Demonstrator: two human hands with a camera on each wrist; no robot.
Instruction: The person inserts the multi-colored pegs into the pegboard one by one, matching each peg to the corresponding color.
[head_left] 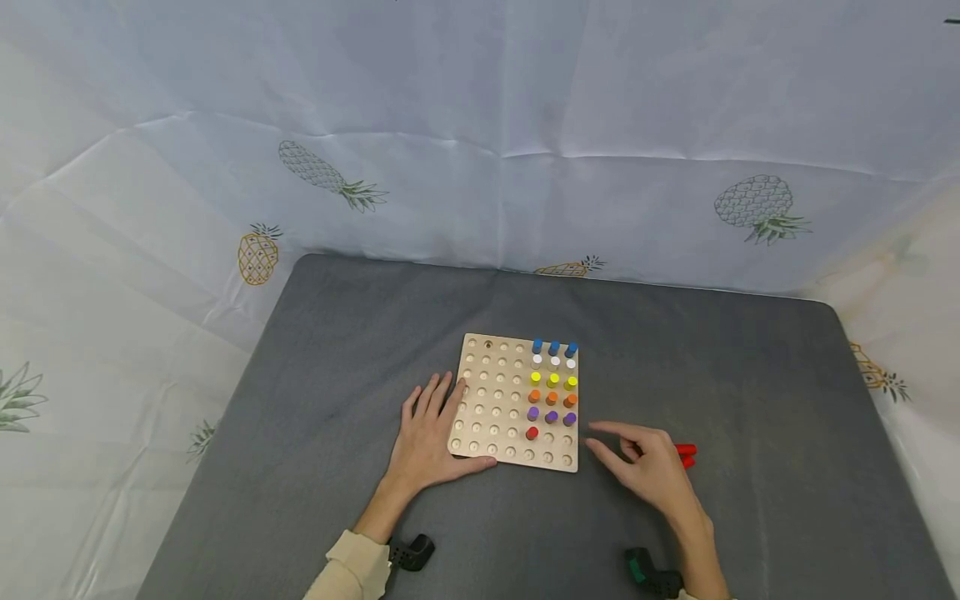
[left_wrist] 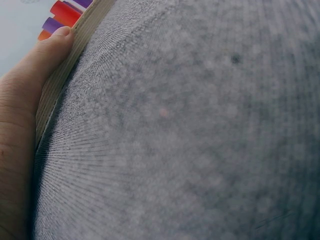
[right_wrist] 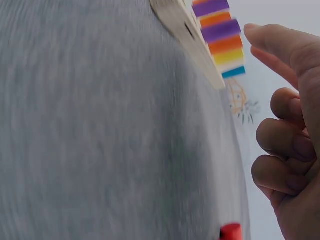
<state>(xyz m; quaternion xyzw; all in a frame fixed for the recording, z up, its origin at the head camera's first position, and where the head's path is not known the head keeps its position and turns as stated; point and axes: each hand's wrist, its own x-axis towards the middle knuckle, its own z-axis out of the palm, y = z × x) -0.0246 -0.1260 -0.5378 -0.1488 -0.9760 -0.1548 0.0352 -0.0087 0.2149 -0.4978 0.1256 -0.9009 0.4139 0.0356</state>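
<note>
A square wooden pegboard (head_left: 483,408) with rows of round holes lies on the grey cloth. Its right-hand columns hold blue, white, yellow, orange and purple pegs (head_left: 551,417), plus a single red peg (head_left: 532,433) in the row nearer me. My left hand (head_left: 427,437) rests at the board's near left corner, fingers straight along the left side and thumb along the near edge. Just off the right edge hovers my right hand (head_left: 648,467), index finger and thumb spread with nothing between them, the other fingers curled in. Loose red pegs (head_left: 686,450) lie beyond it, partly hidden by the hand.
A grey cloth (head_left: 360,333) covers the table under the board. Behind the table and along both sides hangs a white sheet (head_left: 480,208) printed with pineapples. Black wrist devices sit at my left wrist and right wrist.
</note>
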